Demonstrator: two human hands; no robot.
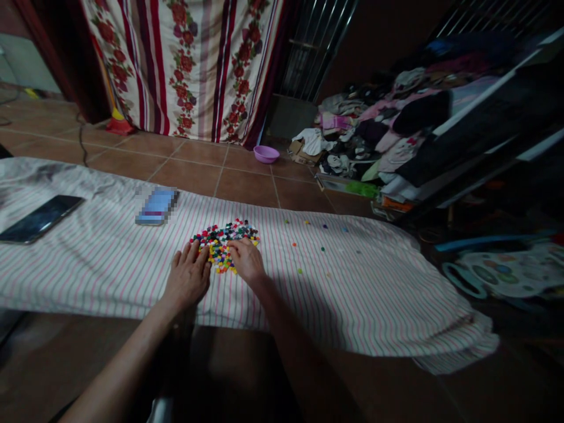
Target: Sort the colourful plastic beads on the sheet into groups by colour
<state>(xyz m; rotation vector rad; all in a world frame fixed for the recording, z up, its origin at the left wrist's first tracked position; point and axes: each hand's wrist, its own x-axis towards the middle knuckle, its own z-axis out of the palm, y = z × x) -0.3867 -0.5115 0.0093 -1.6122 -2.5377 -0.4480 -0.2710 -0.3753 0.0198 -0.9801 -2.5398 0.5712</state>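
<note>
A pile of small coloured pieces (pixel 220 235) lies on the striped cloth (pixel 374 305). My left hand (pixel 189 273) rests palm down at the pile's lower left edge, its fingers spread and holding nothing. Over the right part of the pile, my right hand (pixel 247 260) has its fingers drawn together in a pinch; anything between the fingertips is too small to make out. To the right of the pile, several single pieces lie spaced apart, among them an orange piece (pixel 294 244), a dark green piece (pixel 323 249) and a purple piece (pixel 325 226).
A dark phone (pixel 42 218) and a phone with a lit screen (pixel 157 205) lie left of the pile. Beyond the cloth, a purple basin (pixel 266 154) stands on the tiled floor, near heaped clothes (pixel 379 123) and a flowered curtain (pixel 185 70).
</note>
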